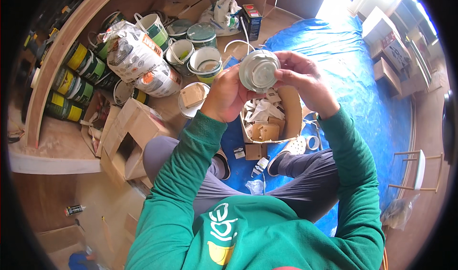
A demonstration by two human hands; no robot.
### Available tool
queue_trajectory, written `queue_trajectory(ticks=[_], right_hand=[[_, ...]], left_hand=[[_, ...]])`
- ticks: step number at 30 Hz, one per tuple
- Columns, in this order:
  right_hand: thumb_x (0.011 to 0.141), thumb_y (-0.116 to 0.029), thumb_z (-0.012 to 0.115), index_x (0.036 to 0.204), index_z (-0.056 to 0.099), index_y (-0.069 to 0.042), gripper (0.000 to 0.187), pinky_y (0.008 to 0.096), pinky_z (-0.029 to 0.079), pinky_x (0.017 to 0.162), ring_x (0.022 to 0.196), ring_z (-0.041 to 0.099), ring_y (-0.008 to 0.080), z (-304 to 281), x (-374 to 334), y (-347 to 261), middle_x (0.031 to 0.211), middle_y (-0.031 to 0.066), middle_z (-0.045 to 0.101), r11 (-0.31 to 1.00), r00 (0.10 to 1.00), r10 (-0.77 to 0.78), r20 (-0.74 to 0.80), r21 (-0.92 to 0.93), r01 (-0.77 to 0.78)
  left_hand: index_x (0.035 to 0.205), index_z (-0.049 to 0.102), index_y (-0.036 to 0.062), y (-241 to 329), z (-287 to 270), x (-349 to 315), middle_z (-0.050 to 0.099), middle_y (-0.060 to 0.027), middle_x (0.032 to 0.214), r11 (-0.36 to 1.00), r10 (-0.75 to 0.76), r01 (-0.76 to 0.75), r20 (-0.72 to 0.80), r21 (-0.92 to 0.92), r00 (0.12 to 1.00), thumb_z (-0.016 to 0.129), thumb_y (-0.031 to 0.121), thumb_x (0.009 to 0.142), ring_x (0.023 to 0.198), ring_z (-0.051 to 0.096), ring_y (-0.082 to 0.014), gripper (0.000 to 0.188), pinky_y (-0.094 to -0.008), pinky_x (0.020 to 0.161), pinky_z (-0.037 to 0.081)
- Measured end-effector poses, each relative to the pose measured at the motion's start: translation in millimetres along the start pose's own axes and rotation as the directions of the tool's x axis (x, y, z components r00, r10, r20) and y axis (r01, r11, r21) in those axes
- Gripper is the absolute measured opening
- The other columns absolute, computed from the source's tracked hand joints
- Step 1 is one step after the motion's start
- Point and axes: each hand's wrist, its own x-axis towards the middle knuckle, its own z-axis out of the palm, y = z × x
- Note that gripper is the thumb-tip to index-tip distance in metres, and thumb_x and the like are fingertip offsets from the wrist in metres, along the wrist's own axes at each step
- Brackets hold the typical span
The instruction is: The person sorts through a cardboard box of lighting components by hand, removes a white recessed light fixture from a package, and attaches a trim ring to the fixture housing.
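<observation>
Up in front of me is a round, pale grey-green piece (260, 72) with a ridged rim and a shallow dished face; its exact kind is unclear. My left hand (226, 91) is closed around its left and lower edge. My right hand (305, 77) grips the right edge, the thumb resting on the face. A white loop of cable or handle (238, 42) shows just behind it. Below, between my feet, stands an open cardboard box (296, 115) containing white scraps and small brown cartons.
Buckets (205, 62), paint tins (71, 84) and a bulging white sack (136, 55) crowd the left. A torn carton (126, 139) sits near my left knee. Blue sheeting (362, 108) covers the floor. A roll of tape (312, 142) lies beside my right foot; a small stool (420, 170) is farther right.
</observation>
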Motion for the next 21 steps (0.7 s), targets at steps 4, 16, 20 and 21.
queue_trajectory(ticks=[4, 16, 20, 21], right_hand=[[0.096, -0.007, 0.073, 0.135, 0.060, 0.001, 0.042, 0.0285, 0.059, 0.083, 0.097, 0.069, 0.0139, -2, 1, 8, 0.109, 0.0060, 0.069, 0.997, 0.996, -0.062, -0.059, -0.042, 0.060], [0.083, -0.009, 0.082, 0.120, 0.073, -0.010, 0.038, 0.0380, 0.057, 0.093, 0.113, 0.067, 0.0257, 15, -3, 13, 0.125, 0.0110, 0.067, 0.721, 0.863, -0.492, -0.113, -0.608, 0.332], [0.079, -0.012, 0.085, 0.117, 0.074, -0.010, 0.040, 0.0414, 0.055, 0.095, 0.114, 0.066, 0.0321, 13, -2, 19, 0.128, 0.0136, 0.066, 0.600, 0.836, -0.549, -0.029, -0.710, 0.369], [0.078, -0.014, 0.085, 0.117, 0.074, -0.011, 0.040, 0.0425, 0.054, 0.096, 0.115, 0.065, 0.0336, 15, -2, 19, 0.128, 0.0140, 0.066, 0.603, 0.832, -0.554, -0.029, -0.703, 0.377]], left_hand=[[0.137, 0.057, 0.0104, -2, 12, 2, 0.069, -0.0074, 0.123, 0.995, -0.035, 0.033, -0.016, -0.099, 0.999, 0.033, 0.046, 0.112, 0.105, 0.072, -0.0201, 0.049, -0.0388, 0.081, 0.065], [0.136, 0.055, 0.0116, -9, 23, 1, 0.068, -0.0077, 0.124, 0.997, 0.064, -0.068, -0.162, -0.022, 0.985, 0.031, 0.061, 0.109, 0.106, 0.072, -0.0194, 0.061, -0.0387, 0.082, 0.065], [0.135, 0.055, 0.0114, -12, 20, 2, 0.068, -0.0076, 0.123, 0.993, 0.049, -0.064, -0.147, -0.095, 0.988, 0.035, 0.066, 0.106, 0.106, 0.072, -0.0187, 0.065, -0.0384, 0.083, 0.065], [0.135, 0.055, 0.0106, -11, 19, 2, 0.068, -0.0079, 0.124, 0.995, 0.050, -0.062, -0.137, -0.082, 0.989, 0.034, 0.065, 0.107, 0.109, 0.071, -0.0196, 0.065, -0.0394, 0.085, 0.064]])
